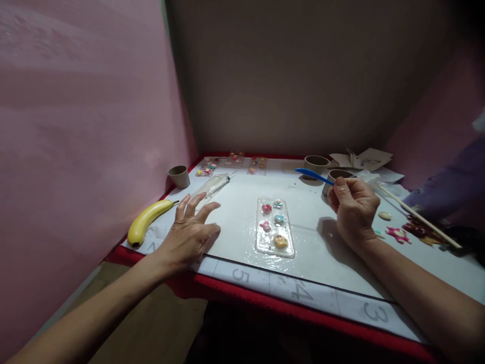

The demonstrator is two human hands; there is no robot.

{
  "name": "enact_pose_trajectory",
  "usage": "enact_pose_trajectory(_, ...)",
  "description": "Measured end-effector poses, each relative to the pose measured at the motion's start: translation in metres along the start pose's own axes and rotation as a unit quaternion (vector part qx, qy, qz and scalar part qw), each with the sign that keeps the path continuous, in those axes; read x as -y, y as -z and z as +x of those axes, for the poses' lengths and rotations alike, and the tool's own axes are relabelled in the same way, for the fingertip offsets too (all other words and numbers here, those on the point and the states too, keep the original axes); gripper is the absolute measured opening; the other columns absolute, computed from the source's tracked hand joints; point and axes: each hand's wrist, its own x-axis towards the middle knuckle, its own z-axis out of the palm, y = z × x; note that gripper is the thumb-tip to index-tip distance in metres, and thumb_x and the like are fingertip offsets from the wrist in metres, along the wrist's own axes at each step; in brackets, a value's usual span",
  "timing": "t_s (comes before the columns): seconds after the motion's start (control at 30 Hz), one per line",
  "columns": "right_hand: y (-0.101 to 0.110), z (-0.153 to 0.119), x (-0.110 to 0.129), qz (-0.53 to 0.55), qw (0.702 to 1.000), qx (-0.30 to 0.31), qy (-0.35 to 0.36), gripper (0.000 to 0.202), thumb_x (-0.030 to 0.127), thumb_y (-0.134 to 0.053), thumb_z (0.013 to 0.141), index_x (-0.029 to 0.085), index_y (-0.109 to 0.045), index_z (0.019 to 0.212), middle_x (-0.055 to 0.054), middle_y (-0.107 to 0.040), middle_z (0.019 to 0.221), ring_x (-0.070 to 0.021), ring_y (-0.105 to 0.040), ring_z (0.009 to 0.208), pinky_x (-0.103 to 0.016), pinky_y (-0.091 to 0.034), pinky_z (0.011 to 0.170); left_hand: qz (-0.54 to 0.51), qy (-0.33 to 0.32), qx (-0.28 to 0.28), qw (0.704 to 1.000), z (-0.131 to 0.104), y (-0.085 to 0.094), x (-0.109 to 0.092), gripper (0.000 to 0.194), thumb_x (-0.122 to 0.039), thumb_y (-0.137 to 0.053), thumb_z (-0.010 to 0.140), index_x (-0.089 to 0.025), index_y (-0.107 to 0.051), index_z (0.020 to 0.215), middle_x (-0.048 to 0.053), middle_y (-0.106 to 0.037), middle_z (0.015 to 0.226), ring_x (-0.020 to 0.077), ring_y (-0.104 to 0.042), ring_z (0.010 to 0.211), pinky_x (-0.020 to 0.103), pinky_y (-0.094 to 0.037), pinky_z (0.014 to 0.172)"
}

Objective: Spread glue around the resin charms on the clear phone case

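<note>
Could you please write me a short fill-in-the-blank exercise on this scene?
1. The plastic tool in the right hand is ____ in colour.
2. The yellow fruit near the table's left edge is a ____.
3. On the paper strip along the table's near edge, the number between 5 and 3 is ____.
4. The clear case with charms lies between the left hand and the ____ hand.

Missing words: blue; banana; 4; right.
</note>
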Motion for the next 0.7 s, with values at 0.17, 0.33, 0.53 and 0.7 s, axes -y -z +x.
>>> enact_pose_trajectory(0.17, -0.001, -0.001, 0.004, -0.004, 1.000, 0.002, -0.001, 0.027, 0.041, -0.068, 0.078, 0.019, -0.057, 0.070, 0.003, -0.052, 0.053, -0.0087, -0.039, 0.043, -0.026, -0.026, 0.039, 0.009, -0.009, -0.007, 1.000, 0.023, -0.010, -0.001, 0.031, -0.007, -0.048, 0.083, -0.024, -0.074, 0.079, 0.005, -0.051, 0.135, 0.0356, -0.021, 0.140, 0.062, -0.014, 0.112)
enact_pose_trajectory(0.33, -0.001, 0.002, 0.005, 0.002, 1.000, -0.001, -0.002, 0.029, 0.045, -0.069, 0.076, 0.022, -0.056, 0.064, 0.003, -0.049, 0.050, -0.0103, -0.035, 0.040, -0.028, -0.024, 0.037, 0.016, -0.016, -0.005, 1.000, 0.040, -0.015, -0.003, 0.029, -0.009, -0.050, 0.084, -0.023, -0.074, 0.076, 0.004, -0.051, 0.135, 0.0353, -0.023, 0.140, 0.062, -0.015, 0.112)
enact_pose_trajectory(0.53, -0.001, 0.002, 0.002, -0.011, 1.000, 0.005, 0.010, 0.028, 0.047, -0.067, 0.078, 0.026, -0.057, 0.064, 0.002, -0.049, 0.051, -0.0122, -0.036, 0.041, -0.029, -0.024, 0.037, 0.019, -0.012, 0.000, 1.000, 0.015, -0.006, 0.001, 0.033, -0.007, -0.047, 0.083, -0.026, -0.074, 0.083, 0.004, -0.052, 0.135, 0.0352, -0.020, 0.141, 0.061, -0.016, 0.112)
enact_pose_trajectory(0.7, -0.001, 0.000, 0.001, -0.020, 1.000, 0.009, 0.009, 0.028, 0.048, -0.067, 0.079, 0.026, -0.058, 0.065, 0.001, -0.049, 0.053, -0.0126, -0.037, 0.044, -0.028, -0.025, 0.037, 0.011, -0.006, -0.002, 1.000, 0.005, -0.003, 0.002, 0.032, -0.007, -0.049, 0.082, -0.027, -0.074, 0.084, 0.003, -0.051, 0.137, 0.0357, -0.019, 0.142, 0.062, -0.016, 0.112)
